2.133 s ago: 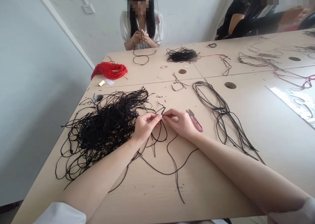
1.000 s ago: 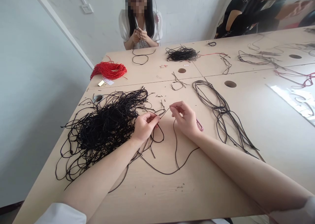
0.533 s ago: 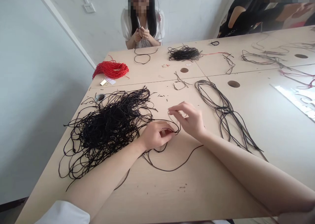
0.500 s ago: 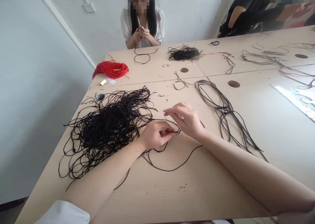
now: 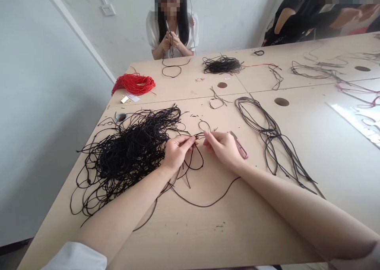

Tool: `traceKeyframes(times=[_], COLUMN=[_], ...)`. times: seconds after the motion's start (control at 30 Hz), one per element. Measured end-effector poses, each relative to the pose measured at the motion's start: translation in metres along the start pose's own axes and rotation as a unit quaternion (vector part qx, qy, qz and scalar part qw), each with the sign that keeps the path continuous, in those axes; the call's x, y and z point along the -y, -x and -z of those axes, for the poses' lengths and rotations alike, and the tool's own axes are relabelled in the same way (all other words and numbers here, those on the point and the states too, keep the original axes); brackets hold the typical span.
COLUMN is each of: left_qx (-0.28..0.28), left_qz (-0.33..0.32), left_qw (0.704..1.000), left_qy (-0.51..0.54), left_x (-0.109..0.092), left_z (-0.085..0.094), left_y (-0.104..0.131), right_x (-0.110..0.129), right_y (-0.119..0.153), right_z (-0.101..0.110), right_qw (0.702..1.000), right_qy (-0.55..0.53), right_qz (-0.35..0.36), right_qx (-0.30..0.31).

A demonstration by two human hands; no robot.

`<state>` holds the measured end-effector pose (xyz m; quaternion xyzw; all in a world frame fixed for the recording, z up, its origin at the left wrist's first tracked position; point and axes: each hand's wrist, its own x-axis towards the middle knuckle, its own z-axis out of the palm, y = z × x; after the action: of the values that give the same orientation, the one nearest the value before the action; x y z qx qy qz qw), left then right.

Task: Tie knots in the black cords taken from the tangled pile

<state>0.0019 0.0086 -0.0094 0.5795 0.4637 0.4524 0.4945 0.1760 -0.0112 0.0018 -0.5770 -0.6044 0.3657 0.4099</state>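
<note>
My left hand (image 5: 178, 149) pinches a thin black cord (image 5: 202, 159) between thumb and forefinger, and a loop of it hangs below the fingers. Close beside it, my right hand (image 5: 221, 145) is closed with thumb on forefinger, gripping the same cord, with a small loop rising above. Its other fingers are curled out of sight. A pink-handled tool (image 5: 242, 149), perhaps a small cutter, lies by the right hand, partly hidden. To the left spreads a large tangled pile of black cords (image 5: 130, 147), next to my left hand and forearm.
A bundle of black cords (image 5: 276, 135) lies to the right. Further back are a red cord hank (image 5: 135, 83), another black cord pile (image 5: 222, 64) and short cord pieces (image 5: 218, 100). The tabletop (image 5: 208, 234) has round holes. A person (image 5: 172, 29) opposite holds cords; another sits at far right.
Both hands have come together at the cord. My left hand has turned and pinches it higher up, while my right has shifted slightly and closed, uncovering the pink-handled tool.
</note>
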Motion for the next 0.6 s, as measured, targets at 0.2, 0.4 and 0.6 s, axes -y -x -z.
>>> traceKeyframes(times=[0.2, 0.4, 0.6], left_qx=[0.006, 0.023, 0.016], left_qz=[-0.023, -0.017, 0.012], left_qw=[0.999, 0.995, 0.999], left_qy=[-0.042, -0.091, -0.046], left_x=[0.001, 0.004, 0.002], left_z=[-0.001, -0.001, -0.003], left_y=[0.002, 0.002, 0.002], right_x=[-0.001, -0.009, -0.007], right_y=[0.001, -0.003, -0.002], right_z=[-0.008, -0.008, -0.012], right_qw=[1.000, 0.994, 0.982], right_qy=[-0.004, -0.074, -0.185], right_qz=[0.030, 0.074, 0.026], right_qx=[0.005, 0.026, 0.003])
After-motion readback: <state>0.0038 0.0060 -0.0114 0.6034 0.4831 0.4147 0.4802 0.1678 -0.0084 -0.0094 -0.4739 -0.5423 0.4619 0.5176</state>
